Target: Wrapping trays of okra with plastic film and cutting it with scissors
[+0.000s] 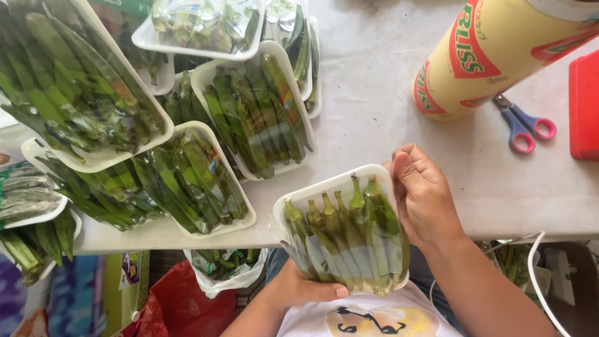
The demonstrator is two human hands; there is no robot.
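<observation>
Item in hand: one white foam tray of okra (340, 234), film-wrapped, pods lying side by side with stem ends pointing away from the person, held at the near edge of the white table (387, 87) and partly overhanging it above the person's lap. Left hand (299, 288): beneath and at the near end of the tray, fingers curled under it out of sight, thumb lying flat across the wrapped lower edge; closed in a supporting grip on the tray. Right hand (423, 196): against the tray's right rim, fingers bent and pressed together over the far right corner, gripping the edge; how tightly cannot be told. Other stock, all placed relative to the held tray: a heap of wrapped okra trays (187, 112) to its left and beyond, several overlapping and tilted, the nearest just beside the held tray's left rim; a large yellow roll with red print (493, 50) well beyond to the right, lying on the table; scissors with blue and pink handles (521, 125) beyond to the right, just beside the roll's near end; a red box (585, 106) further right, cut by the frame edge; a clear bag of okra (228, 268) below the table edge to the left; a white cable (536, 281) to the right, under the table.
</observation>
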